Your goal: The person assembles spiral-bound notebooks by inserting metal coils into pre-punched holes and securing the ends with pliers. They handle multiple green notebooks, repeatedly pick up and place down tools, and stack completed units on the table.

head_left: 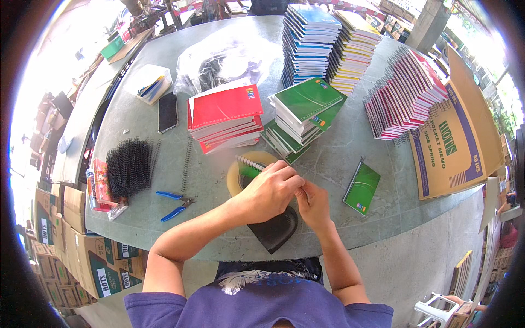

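Note:
My left hand (270, 188) is closed over a small green spiral notebook (249, 169); only its coil edge and a strip of green cover show past my knuckles. My right hand (313, 205) is pinched against the left fingertips, and what lies between its fingers is hidden. Under the hands lie a yellowish ring, like a tape roll (234, 180), and a black pad-like object (273, 232). Another green spiral notebook (362, 186) lies to the right. Blue-handled pliers (176, 204) and a loose wire coil (187, 164) rest to the left.
Red notebooks (224, 112) and green notebooks (306, 106) are stacked beyond my hands. Behind stand blue (310, 44) and yellow (353, 52) stacks. At right are coiled red notebooks (404, 95) and an open carton (451, 145). Black coils (130, 168) and a phone (168, 113) lie left.

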The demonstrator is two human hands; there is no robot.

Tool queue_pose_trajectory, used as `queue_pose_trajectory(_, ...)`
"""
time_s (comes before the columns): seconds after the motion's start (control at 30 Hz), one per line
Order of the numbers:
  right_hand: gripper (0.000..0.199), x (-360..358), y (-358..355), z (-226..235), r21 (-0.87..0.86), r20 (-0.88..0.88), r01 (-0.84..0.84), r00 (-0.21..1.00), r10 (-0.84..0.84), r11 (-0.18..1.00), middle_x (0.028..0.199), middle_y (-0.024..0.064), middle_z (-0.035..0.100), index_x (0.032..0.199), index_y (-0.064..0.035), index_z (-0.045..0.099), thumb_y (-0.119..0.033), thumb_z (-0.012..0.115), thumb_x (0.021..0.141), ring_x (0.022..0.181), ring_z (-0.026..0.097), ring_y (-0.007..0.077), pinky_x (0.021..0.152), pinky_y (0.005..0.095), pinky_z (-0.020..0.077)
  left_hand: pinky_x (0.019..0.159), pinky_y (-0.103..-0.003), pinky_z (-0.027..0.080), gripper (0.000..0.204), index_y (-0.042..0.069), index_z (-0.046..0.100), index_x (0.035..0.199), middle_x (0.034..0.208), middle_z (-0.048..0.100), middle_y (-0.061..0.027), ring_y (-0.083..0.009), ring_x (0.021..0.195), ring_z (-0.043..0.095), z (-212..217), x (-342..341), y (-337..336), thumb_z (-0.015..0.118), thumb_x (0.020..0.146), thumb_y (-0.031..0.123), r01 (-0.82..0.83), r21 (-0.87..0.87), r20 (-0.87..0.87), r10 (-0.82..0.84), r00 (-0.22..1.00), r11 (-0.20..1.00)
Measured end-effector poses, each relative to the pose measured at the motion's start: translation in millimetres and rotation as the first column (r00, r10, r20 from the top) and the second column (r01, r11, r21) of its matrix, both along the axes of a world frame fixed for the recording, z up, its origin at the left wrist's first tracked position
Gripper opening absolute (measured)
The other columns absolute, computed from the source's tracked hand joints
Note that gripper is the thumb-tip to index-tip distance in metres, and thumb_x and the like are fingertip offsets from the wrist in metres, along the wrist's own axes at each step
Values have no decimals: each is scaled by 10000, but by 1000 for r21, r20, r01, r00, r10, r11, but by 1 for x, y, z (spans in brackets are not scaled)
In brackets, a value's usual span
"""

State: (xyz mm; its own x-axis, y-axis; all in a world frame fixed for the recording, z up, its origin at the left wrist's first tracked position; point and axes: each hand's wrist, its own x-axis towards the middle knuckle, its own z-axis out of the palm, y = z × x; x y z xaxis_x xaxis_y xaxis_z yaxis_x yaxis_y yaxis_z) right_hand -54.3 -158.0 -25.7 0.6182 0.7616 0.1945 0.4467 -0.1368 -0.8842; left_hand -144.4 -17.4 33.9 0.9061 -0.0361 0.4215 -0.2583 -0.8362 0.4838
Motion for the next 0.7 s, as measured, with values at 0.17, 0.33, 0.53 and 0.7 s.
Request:
queue_pose_trajectory(0.17, 260, -4, -3, 2, 52, 109, 60, 992, -65, 997, 904, 192, 633, 1057, -68, 615, -20, 541, 812, 811, 631, 370, 680, 378, 497, 686, -391, 443, 163, 76, 564, 815, 752, 495, -73, -281, 756, 500, -3, 2, -11, 636, 675, 34, -93, 10, 118, 91, 989, 996)
queue_pose_trajectory(0.33, 243, -2, -2, 1, -25, 128, 12, 992, -9, 1000, 894, 188, 633, 1048, -70, 611, -16, 549, 820, 826, 632, 360, 677, 377, 498, 724, -399, 441, 226, 76, 559, 875, 829, 527, -81, -294, 841, 522, 1, -2, -16, 632, 669, 20, -127, 94, 67, 121, 990, 987)
queue_pose_trajectory(0.53, 171, 6, -11, 0, 164, 76, 228, 967, -243, 960, 792, 109, 660, 986, -38, 615, -158, 630, 866, 717, 647, 192, 621, 299, 490, 747, -441, 478, 294, 55, 558, 1018, 877, 586, -124, -328, 902, 571, 26, -14, 1, 640, 742, 115, -213, 225, -267, 270, 925, 951)
queue_pose_trajectory(0.7, 308, 22, -38, 1, 128, -524, 246, 839, -145, 961, 837, 49, 646, 1010, -4, 596, -295, 583, 910, 761, 611, 174, 645, 297, 476, 743, -429, 497, 330, 23, 545, 1058, 944, 590, -150, -339, 897, 591, -4, -4, -29, 652, 785, 175, -112, 116, -228, 136, 964, 987)
